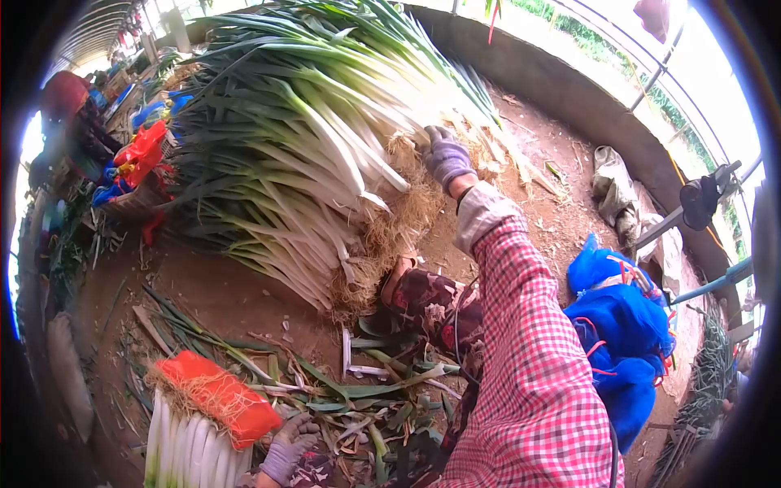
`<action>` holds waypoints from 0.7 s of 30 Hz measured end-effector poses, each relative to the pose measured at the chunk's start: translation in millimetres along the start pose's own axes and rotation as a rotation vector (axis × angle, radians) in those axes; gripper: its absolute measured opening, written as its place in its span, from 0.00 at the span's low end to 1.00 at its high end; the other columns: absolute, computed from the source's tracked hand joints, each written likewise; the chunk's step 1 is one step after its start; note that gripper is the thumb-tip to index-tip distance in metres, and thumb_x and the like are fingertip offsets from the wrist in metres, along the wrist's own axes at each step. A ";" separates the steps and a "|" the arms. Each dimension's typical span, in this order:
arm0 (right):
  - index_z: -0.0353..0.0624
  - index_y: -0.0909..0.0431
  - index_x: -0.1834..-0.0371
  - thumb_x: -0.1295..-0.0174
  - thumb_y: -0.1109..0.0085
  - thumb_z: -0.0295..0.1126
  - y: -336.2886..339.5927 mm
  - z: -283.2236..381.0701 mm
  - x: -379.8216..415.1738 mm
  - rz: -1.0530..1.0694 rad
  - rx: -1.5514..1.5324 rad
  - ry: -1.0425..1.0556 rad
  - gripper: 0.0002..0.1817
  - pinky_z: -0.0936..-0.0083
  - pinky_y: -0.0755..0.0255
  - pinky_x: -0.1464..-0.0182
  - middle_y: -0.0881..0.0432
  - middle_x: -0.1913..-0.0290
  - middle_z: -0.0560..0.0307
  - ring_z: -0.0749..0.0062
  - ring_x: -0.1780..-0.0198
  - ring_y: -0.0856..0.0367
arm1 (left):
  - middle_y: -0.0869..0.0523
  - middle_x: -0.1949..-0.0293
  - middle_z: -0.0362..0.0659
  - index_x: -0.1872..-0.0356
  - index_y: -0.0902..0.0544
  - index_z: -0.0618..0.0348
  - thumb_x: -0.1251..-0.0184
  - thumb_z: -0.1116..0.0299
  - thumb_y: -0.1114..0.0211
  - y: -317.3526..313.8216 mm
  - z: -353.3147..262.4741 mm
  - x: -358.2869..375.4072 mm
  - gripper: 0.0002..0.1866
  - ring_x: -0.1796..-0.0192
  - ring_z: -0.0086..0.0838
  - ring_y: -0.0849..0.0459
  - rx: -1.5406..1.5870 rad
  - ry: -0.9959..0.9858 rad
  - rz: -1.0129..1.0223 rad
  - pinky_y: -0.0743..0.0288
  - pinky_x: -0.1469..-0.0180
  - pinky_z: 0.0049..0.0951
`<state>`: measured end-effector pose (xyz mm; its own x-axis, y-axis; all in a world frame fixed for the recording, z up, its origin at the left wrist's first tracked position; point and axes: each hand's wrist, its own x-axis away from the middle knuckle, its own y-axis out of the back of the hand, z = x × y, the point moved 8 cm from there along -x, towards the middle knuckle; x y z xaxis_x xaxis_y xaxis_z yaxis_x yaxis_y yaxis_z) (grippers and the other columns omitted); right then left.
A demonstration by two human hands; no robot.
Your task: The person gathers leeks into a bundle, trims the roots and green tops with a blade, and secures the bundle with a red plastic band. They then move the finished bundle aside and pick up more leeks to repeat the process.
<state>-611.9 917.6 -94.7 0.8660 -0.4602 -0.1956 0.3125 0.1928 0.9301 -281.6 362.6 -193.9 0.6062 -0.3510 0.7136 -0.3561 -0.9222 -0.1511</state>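
Note:
A big heap of leeks (325,122) lies on the dirt floor, green tops to the left and rooted white ends to the right. My right hand (446,159), in a purple-grey glove, is at the root ends on the heap's right side. Its fingers are curled around a leek there, partly hidden by the glare. At the lower left lies a row of clean white leeks (191,447) with an orange-red wrap (220,394) across the root end. Beside them is my gloved left hand (289,447), low in view, its fingers loosely apart and holding nothing visible.
Loose leaves and trimmings (366,390) litter the ground by my camouflage-clad leg (435,305). A blue net bundle (618,325) lies to the right, near a low wall (553,73). Another person (69,122) is at the far left, near a basket (138,199).

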 end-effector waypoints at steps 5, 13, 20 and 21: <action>0.52 0.37 0.28 0.31 0.54 0.48 -4.6 -10.0 -37.9 0.022 0.020 -0.080 0.29 0.53 0.46 0.27 0.36 0.28 0.48 0.51 0.27 0.39 | 0.19 0.51 0.46 0.34 0.34 0.64 0.37 0.78 0.39 27.7 37.3 -33.0 0.29 0.51 0.27 0.18 0.015 0.043 0.025 0.24 0.47 0.22; 0.51 0.24 0.39 0.31 0.57 0.55 -3.6 -16.8 -51.6 0.182 -0.068 -0.056 0.27 0.58 0.31 0.39 0.22 0.42 0.42 0.48 0.42 0.23 | 0.21 0.44 0.44 0.34 0.31 0.58 0.34 0.76 0.38 26.8 35.0 -44.1 0.26 0.43 0.29 0.22 -0.086 0.142 0.060 0.25 0.44 0.23; 0.53 0.31 0.33 0.31 0.53 0.50 -3.6 -122.5 -53.5 -0.144 -0.162 -0.355 0.26 0.58 0.40 0.30 0.33 0.30 0.50 0.54 0.32 0.33 | 0.23 0.42 0.45 0.34 0.32 0.57 0.32 0.74 0.41 3.1 -6.6 -33.2 0.25 0.42 0.30 0.22 -0.133 0.072 0.090 0.25 0.43 0.27; 0.53 0.36 0.29 0.31 0.54 0.53 -3.0 -136.4 -50.0 -0.054 -0.086 -0.435 0.30 0.55 0.45 0.27 0.39 0.26 0.52 0.57 0.26 0.40 | 0.22 0.42 0.45 0.34 0.32 0.57 0.32 0.74 0.41 6.0 -3.3 -35.5 0.25 0.42 0.29 0.22 -0.126 0.087 0.078 0.25 0.43 0.27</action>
<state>-603.0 1058.3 -130.0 0.6086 -0.7898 -0.0766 0.3999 0.2218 0.8893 -307.6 370.0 -217.9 0.5113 -0.3999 0.7607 -0.4888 -0.8633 -0.1253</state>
